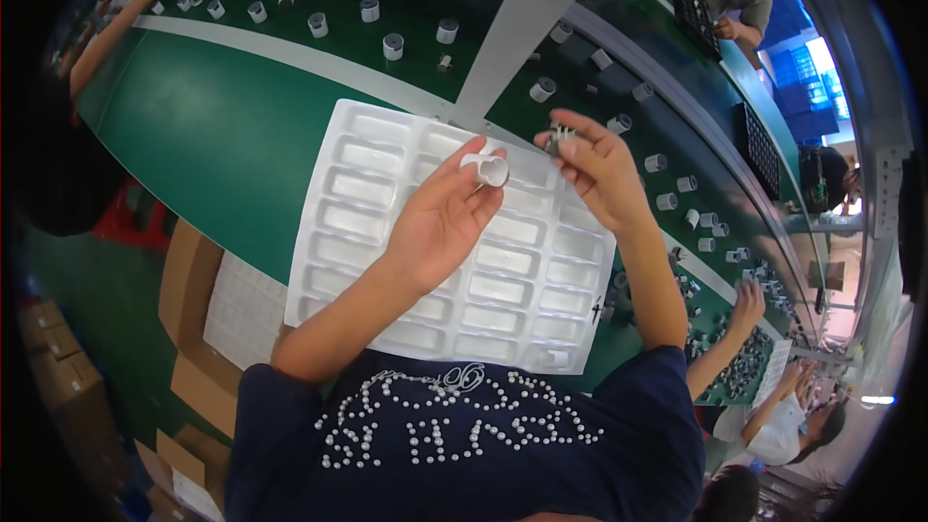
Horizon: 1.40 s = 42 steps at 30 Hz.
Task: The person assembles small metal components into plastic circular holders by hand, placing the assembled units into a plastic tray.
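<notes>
My left hand, palm up, holds a short white plastic cylinder between thumb and fingers, its open end facing right. To the right, my right hand pinches a small grey part with pale prongs; its exact kind is too small to make out. The two pieces are apart. Beneath both hands lies a white plastic tray with rows of oblong pockets. One pocket at its near right corner holds a small whitish piece. My forearms hide part of the tray.
Beyond the green table, a dark belt carries several scattered white cylinders. A grey post rises past the tray. Small parts are heaped at right near a co-worker's hand. An open carton stands at left.
</notes>
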{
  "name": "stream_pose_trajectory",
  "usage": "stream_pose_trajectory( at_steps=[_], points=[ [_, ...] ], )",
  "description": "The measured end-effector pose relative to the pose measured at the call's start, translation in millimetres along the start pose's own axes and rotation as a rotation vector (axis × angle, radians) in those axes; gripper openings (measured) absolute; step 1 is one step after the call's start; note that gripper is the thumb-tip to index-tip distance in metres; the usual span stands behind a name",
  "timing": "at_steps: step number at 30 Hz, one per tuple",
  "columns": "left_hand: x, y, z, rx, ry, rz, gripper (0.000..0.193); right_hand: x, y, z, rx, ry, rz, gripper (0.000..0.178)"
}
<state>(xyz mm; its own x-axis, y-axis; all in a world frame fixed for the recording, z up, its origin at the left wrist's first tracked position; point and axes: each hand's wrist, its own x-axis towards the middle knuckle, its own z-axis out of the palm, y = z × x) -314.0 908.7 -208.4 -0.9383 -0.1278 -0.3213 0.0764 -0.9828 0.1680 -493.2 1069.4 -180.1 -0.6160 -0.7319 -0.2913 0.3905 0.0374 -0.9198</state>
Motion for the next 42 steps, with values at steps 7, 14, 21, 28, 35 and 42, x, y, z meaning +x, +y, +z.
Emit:
stream_pose_trajectory(
  at_steps=[7,14,21,28,35,42],
  points=[
    [4.3,-18.9,-12.5,-0.065,0.107,-0.103,0.045,-26.1,4.5,30.7,-0.119,-0.14,-0.024,0.037],
    [0.9,-28.9,-7.1,-0.047,0.08,0.06,0.046,-37.4,4.0,49.0,-0.976,-0.056,-0.528,0.058],
    [1.8,-35.3,-2.5,0.022,0.038,0.195,0.044,-34.4,15.2,51.7,-1.085,-0.156,-0.572,0.069],
    [1.9,-38.4,-3.6,0.133,0.034,0.2,0.041,-35.3,21.1,42.9,-1.271,-0.187,-0.635,0.074],
    [13.6,-39.8,-10.7,0.691,-0.104,0.168,0.035,-42.7,17.0,43.6,-1.318,-0.058,-0.935,0.064],
    [33.4,-76.5,-12.2,1.219,-0.092,0.167,0.062,-18.3,5.5,-19.2,-1.262,0.099,-0.719,0.041]
  ],
)
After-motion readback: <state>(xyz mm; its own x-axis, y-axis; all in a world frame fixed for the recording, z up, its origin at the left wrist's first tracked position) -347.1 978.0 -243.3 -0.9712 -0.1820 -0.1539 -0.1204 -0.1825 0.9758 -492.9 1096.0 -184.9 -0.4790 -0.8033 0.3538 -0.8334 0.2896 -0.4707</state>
